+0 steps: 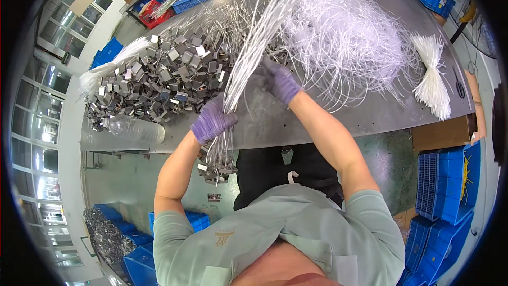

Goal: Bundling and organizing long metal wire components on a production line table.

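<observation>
My left hand, in a purple glove, is closed around a bundle of white cables. The bundle's long ends fan up and away across the table. Below my fist hang its other ends, with small metal boxes on them in front of the table edge. My right hand, also gloved in purple, is just right of the bundle over the table. Its darkened fingertips blur into the grey surface, so what they hold, if anything, does not show. Beyond it lies a tangled heap of white cables.
A pile of small metal boxes covers the table's left side, with a clear plastic bottle at its near edge. A tied white cable bundle lies at the right. Blue crates stand right of the table.
</observation>
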Action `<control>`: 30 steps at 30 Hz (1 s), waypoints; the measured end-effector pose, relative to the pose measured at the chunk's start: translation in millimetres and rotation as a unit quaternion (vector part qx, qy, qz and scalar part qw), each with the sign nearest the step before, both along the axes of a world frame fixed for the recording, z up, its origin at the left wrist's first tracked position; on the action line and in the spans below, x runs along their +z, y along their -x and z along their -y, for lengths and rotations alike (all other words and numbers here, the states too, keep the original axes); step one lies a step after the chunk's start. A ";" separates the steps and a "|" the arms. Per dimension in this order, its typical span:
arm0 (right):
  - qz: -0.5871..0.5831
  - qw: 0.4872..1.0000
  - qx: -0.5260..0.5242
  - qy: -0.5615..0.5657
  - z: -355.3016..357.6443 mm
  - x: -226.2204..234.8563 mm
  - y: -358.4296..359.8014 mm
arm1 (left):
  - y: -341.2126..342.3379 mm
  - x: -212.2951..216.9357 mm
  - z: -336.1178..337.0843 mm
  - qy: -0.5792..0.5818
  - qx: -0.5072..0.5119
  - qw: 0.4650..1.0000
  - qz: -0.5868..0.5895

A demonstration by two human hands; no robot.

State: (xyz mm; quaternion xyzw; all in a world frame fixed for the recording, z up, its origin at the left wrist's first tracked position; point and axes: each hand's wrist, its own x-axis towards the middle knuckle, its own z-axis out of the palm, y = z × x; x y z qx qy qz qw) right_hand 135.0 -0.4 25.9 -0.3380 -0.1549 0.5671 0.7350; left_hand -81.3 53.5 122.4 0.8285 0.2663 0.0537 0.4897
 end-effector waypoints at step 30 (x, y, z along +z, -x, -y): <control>0.030 0.896 -0.411 0.162 139.4 -69.2 -276.8 | 74.0 -11.4 -23.9 0.056 0.133 0.977 0.155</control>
